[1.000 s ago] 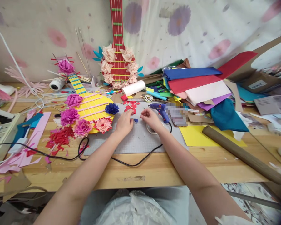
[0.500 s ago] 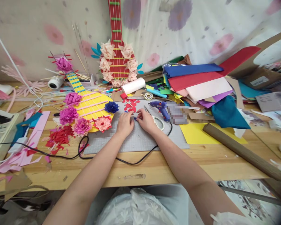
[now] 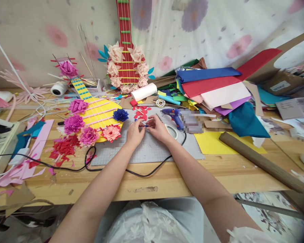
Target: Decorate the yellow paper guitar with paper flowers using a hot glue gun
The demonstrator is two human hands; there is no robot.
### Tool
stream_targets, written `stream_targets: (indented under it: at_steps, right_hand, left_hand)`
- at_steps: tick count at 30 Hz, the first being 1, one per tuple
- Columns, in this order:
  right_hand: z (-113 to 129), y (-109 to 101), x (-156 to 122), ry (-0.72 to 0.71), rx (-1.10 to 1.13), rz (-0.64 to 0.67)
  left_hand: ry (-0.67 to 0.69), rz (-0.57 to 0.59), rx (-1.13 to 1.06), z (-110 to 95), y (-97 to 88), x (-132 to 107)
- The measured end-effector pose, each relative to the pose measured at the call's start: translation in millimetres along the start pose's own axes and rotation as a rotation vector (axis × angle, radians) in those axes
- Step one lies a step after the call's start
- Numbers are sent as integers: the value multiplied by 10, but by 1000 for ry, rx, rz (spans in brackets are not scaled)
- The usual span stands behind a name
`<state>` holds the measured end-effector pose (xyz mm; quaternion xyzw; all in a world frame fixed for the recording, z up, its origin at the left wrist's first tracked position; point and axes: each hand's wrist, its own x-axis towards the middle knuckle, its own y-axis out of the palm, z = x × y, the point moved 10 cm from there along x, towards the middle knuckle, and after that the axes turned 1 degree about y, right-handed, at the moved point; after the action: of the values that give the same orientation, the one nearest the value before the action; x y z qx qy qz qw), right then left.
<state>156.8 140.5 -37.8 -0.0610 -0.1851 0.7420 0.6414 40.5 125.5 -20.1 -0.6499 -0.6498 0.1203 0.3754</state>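
Blue and small, the piece [image 3: 146,126] no longer lies on the grey mat [image 3: 149,150]: fingers of the left hand [image 3: 135,133] and right hand [image 3: 158,129] now pinch it, back from the table's [image 3: 167,185] front edge, occupying both hands.

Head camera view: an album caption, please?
Left hand and right hand hold a small blue piece over a grey mat, near a blue glue gun.

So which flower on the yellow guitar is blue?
The paper flower at the right edge of the yellow guitar, above the peach flower; others are peach, pink or purplish.
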Motion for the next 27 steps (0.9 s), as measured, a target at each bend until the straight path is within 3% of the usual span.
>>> stream_targets:
  at_steps: [11, 19, 23, 27]
  right_hand:
    - [-36, -79, 1, 47, -39, -58]
    - [-16, -114, 3, 30, -61, -85]
    - [-48, -219, 9, 64, -74, -150]
    - [-26, -230, -1, 48, -94, -144]
  left_hand:
    - [-15, -74, -116, 69, -31, 2]
    - [-97, -92, -173, 186, -33, -4]
    - [-128, -102, -88, 205, -59, -6]
    - [-30, -86, 75, 67, -74, 10]
